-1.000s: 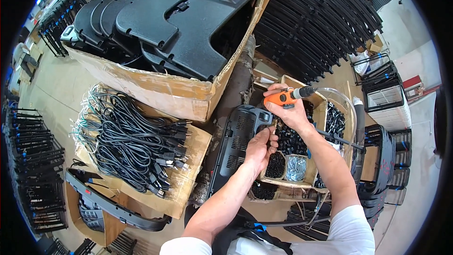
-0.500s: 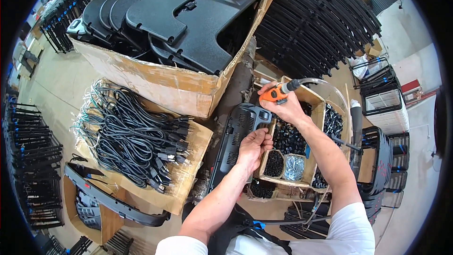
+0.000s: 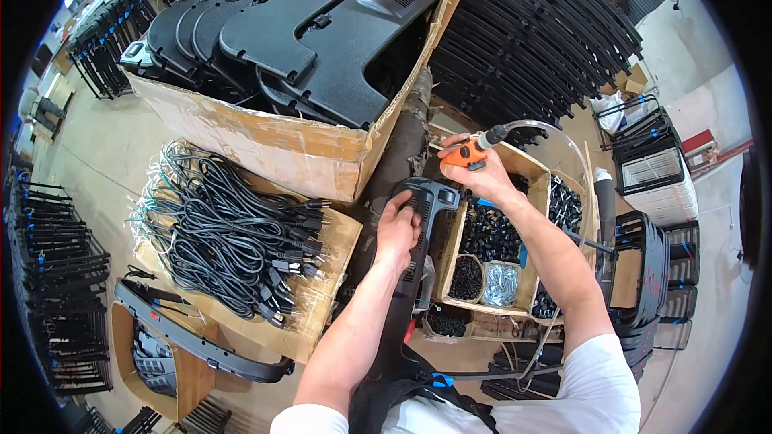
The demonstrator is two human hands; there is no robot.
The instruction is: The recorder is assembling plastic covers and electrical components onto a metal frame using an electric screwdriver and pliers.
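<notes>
My right hand (image 3: 481, 177) is closed around an orange pneumatic screwdriver (image 3: 461, 156) above the corner of a wooden parts box; a clear hose runs from its dark end. Beneath and left of it lies a black vented plastic cover (image 3: 422, 209), long and narrow from this side, with a squared end near the screwdriver. My left hand (image 3: 400, 229) grips the cover near its upper end, fingers bent over the vented face. What its thumb does is hard to see. The screwdriver's tip is hidden by my right hand.
The wooden parts box (image 3: 527, 299) holds black fittings, dark screws and silver screws (image 3: 501, 284). Bundled black power cords (image 3: 233, 233) lie on cardboard at left. Behind stands a large carton (image 3: 249, 141) of black plastic covers. Stacked black frames (image 3: 539, 32) fill the far right.
My left hand has moved left and upward from the cover's right edge onto its vented face. The cover has turned so it looks narrower. The right hand with the screwdriver has barely moved.
</notes>
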